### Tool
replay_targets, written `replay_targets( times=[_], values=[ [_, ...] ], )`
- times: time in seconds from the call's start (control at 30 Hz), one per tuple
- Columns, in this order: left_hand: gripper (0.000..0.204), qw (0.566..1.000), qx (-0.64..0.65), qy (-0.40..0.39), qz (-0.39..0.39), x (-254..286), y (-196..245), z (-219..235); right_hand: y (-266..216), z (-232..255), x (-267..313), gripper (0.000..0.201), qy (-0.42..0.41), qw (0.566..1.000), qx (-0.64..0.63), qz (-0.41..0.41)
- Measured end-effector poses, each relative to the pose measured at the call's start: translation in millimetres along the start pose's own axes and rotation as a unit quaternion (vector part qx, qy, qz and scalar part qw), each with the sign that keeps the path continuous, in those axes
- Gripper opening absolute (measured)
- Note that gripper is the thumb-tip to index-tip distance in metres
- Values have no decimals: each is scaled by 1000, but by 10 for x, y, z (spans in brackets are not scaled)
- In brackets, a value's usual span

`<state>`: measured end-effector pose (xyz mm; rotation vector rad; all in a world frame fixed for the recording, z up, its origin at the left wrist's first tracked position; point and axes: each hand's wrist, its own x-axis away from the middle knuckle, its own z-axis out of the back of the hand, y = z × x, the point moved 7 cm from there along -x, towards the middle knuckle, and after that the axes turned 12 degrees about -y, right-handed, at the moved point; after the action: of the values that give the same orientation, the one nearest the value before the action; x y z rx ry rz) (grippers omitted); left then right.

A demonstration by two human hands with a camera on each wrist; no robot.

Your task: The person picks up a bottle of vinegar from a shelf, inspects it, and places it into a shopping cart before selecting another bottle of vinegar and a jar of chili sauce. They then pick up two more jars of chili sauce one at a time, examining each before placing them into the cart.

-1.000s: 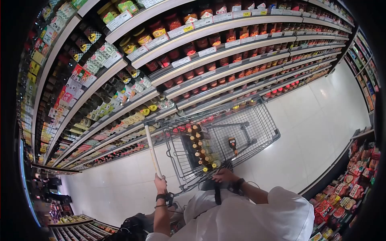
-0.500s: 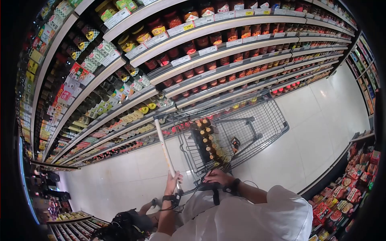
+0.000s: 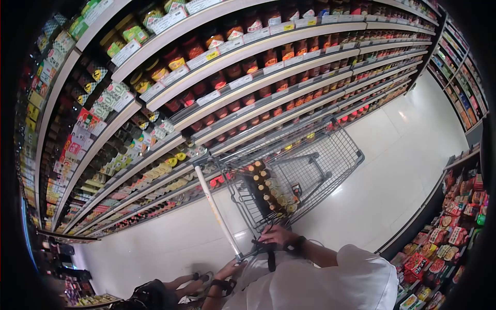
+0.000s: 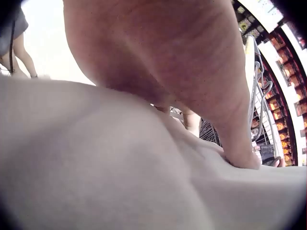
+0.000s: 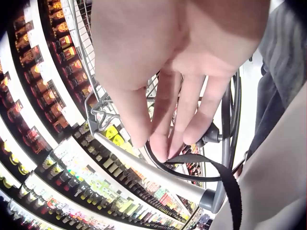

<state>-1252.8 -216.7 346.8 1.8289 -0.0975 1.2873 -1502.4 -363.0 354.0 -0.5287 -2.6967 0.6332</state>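
Note:
My left hand (image 3: 231, 269) is beside the near end of the white cart handle (image 3: 211, 201). In the left wrist view, that hand (image 4: 158, 52) lies close against a white shirt (image 4: 120, 158); its fingertips are mostly hidden, and I cannot tell whether they hold anything. My right hand (image 3: 279, 235) is at the near side of the shopping cart (image 3: 338, 150), by the waist. In the right wrist view, the fingertips and thumb of this hand (image 5: 168, 91) pinch a black strap (image 5: 228, 179) where a black cable passes. Several bottles (image 3: 264, 186) stand grouped in the cart.
A handheld device (image 3: 296, 190) lies in the cart beside the bottles. Shelves of jars (image 3: 268, 59) run along the far side. Red packaged goods (image 3: 436, 237) fill a display at the right. Another person's legs (image 3: 178, 287) show at lower left, on the pale floor (image 3: 144, 248).
My left hand has left its grip on the cart handle and moved down past its near end. My right hand stays near the waist, shifted slightly left. The other person's legs have come into view.

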Motion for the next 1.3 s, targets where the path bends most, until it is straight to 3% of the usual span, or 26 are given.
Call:
replay_targets(
  times=[0.07, 0.17, 0.3, 0.37, 0.43, 0.57, 0.6, 0.7, 0.73, 0.8, 0.9, 0.97, 1.03, 1.13, 1.23, 1.27, 1.3],
  values=[
    [46, 1000, 6, -8, 21, -59, -4, 22, -73, -20, 41, 15, -13, 1000, 4, -1],
    [41, 996, -51, -40, -59, -41, 103, 105, 36, 51, -31, 12, -23, 999, -19, -16],
    [39, 992, -55, -64, -97, -14, 90, 183, -83, -117, 104, 9, -30, 998, -31, -40],
    [41, 998, -1, -45, -51, -20, 35, 256, -155, -169, 127, 9, -19, 998, -5, -65],
    [43, 999, 32, -9, -22, 115, 316, 294, -176, -190, 119, 14, -49, 997, -4, -52],
    [26, 983, 46, 144, -106, 195, 1041, 398, -253, -385, 101, 15, -76, 995, -36, -47],
    [14, 964, 27, 220, -149, 243, 1338, 388, -288, -447, 97, 14, -78, 995, -42, -44],
    [21, 957, -140, 185, -173, 293, 1872, 225, -300, -490, 70, 13, -71, 995, -56, -34],
    [24, 968, -102, 139, -181, 205, 1726, 226, -303, -480, 72, 13, -67, 996, -60, -30],
    [32, 980, -27, 47, -193, 48, 1316, 310, -226, -352, 49, 14, -38, 998, -57, -6],
    [41, 978, 120, 73, -152, 122, 1110, 539, -240, -313, 102, 18, -13, 999, -40, 22],
    [36, 982, 4, 138, -128, 114, 1096, 729, -256, -247, 125, 19, 1, 1000, -18, 19],
    [33, 950, -164, 229, -132, 156, 1243, 929, -230, -180, 119, 18, 13, 1000, 8, -6],
    [23, 954, -40, 262, -137, 92, 1414, 1226, -231, 99, 159, 23, 107, 986, 126, 11],
    [25, 945, -62, 261, -190, -43, 1698, 1493, 71, 743, 206, 20, 229, 938, 239, 101],
    [32, 941, -99, 263, -187, -114, 1756, 1606, 62, 829, 275, 16, 270, 928, 203, 155],
    [41, 937, -136, 266, -182, -174, 1797, 1723, 20, 883, 348, 15, 343, 883, 287, 143]
  ],
)
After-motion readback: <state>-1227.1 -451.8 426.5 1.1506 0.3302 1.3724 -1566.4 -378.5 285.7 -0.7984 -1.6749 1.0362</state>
